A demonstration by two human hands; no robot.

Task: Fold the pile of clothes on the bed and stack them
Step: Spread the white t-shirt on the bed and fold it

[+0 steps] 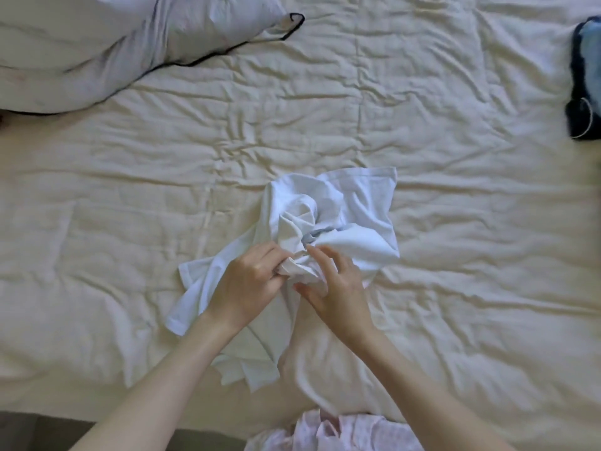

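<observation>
A crumpled white garment (354, 206) lies bunched in the middle of the cream bed cover (130, 196). My left hand (247, 284) pinches a wad of its fabric at the near side. My right hand (338, 288) sits right beside it, fingers curled into the same bunched cloth. Part of the garment trails down to the left under my left forearm. At the far right edge lies a dark and light-blue stack of clothes (585, 79), partly cut off by the frame.
A pale pillow (130, 37) with dark piping lies at the top left. Pink patterned cloth (341, 431) shows at the bottom edge, near the bed's front edge.
</observation>
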